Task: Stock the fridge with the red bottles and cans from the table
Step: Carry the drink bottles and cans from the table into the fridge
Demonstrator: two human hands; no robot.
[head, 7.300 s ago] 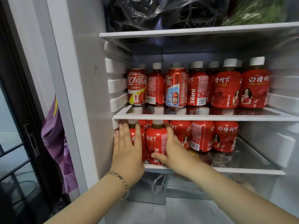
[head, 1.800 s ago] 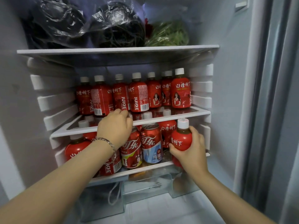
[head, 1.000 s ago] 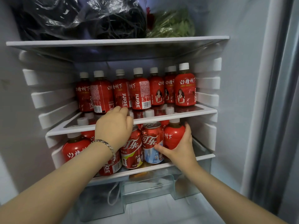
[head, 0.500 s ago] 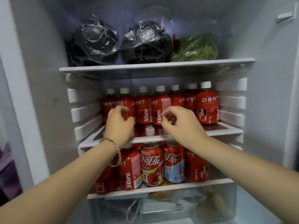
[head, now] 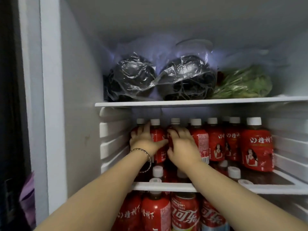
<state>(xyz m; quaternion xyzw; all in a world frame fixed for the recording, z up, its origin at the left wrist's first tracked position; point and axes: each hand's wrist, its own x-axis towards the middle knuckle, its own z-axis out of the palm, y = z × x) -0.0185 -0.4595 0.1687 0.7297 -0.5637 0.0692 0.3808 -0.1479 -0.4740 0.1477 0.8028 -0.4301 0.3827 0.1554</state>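
Red bottles with white caps [head: 215,142] fill the middle shelf [head: 250,187] of the open fridge. More red bottles [head: 155,212] and red cans [head: 185,212] stand on the shelf below. My left hand [head: 144,140], with a bracelet at the wrist, wraps around a red bottle [head: 158,137] at the left end of the middle row. My right hand [head: 181,145] lies over the neighbouring red bottle [head: 175,124], fingers curled on its front. Both bottles stand upright on the shelf.
On the top shelf [head: 200,102] lie two dark bundles in clear plastic bags [head: 160,79] and leafy greens [head: 245,84]. The fridge's white left wall [head: 53,114] stands close by, with a purple cloth [head: 28,197] hanging outside it.
Both hands rose from the lower shelf to the middle shelf and moved left onto the leftmost bottles. The camera tilted up, so the top shelf shows fully.
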